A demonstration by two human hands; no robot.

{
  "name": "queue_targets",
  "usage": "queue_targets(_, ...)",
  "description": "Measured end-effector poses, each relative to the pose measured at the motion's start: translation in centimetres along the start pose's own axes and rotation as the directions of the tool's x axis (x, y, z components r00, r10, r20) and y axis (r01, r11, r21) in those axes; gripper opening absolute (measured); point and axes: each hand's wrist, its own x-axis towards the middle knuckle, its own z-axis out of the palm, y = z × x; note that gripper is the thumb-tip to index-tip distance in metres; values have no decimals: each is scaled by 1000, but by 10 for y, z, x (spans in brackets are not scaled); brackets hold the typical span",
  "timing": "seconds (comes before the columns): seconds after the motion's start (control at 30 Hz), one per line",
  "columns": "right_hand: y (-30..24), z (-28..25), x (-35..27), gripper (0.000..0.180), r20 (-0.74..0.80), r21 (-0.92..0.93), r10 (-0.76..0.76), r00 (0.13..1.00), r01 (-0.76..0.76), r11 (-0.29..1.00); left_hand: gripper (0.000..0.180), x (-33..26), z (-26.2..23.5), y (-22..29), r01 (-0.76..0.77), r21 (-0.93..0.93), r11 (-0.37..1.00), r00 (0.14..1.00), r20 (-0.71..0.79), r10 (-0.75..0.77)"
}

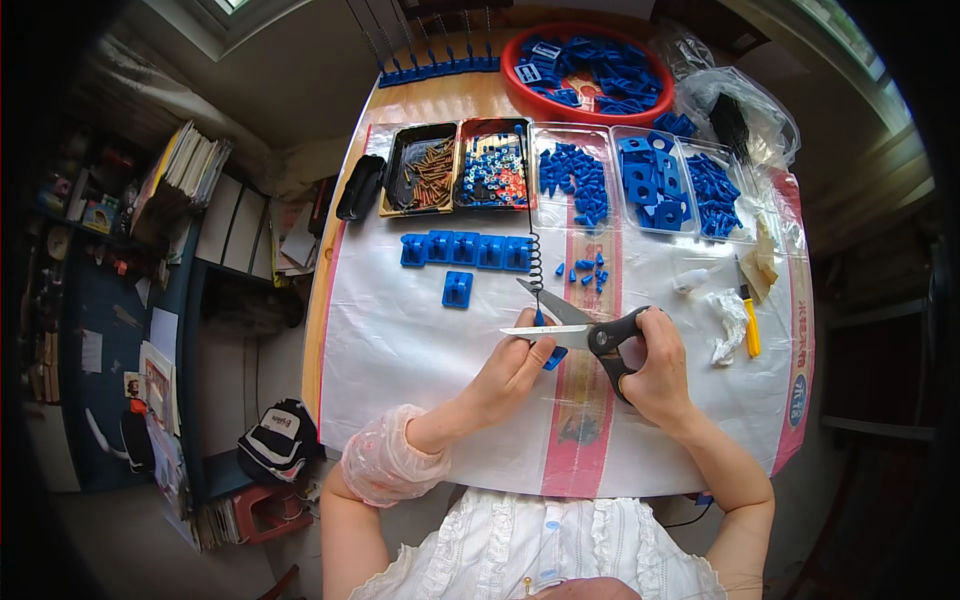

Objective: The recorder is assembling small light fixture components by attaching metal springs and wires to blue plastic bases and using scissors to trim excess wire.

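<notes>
Left hand (pixel 512 368): reaches toward 12 o'clock, fingers curled shut on something small.
Left forearm: enters from 7 o'clock, a translucent pink sleeve cover bunched at the elbow.
Right hand (pixel 655 368): at 3 o'clock of the left, fingers closed through black handles.
Right forearm: bare, rising from 5 o'clock.

We see bare counter (pixel 400 360) open left of our hands. Ahead, a row of blue blocks (pixel 465 250), loose bits (pixel 585 272) and trays (pixel 570 175) block the way; a knife (pixel 749 325) and crumpled wrap (pixel 730 325) crowd the right.
</notes>
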Motion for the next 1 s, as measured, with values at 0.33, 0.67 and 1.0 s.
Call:
queue_targets(0.33, 2, 0, 0, 39, -8, 4, -31, 999, 31, 1000, 33, -2, 3, 2, 63, -127, 990, 998, 3, -63)
queue_targets(0.67, 0, 0, 0, 36, -10, 0, -14, 1000, 14, 1000, 33, -2, 2, 1, 51, -121, 991, 999, 19, -49)
queue_targets(1.0, -1, 0, 0, 37, -14, 5, -28, 1000, 28, 1000, 43, -3, 5, -2, 46, -152, 987, 998, -32, -51)
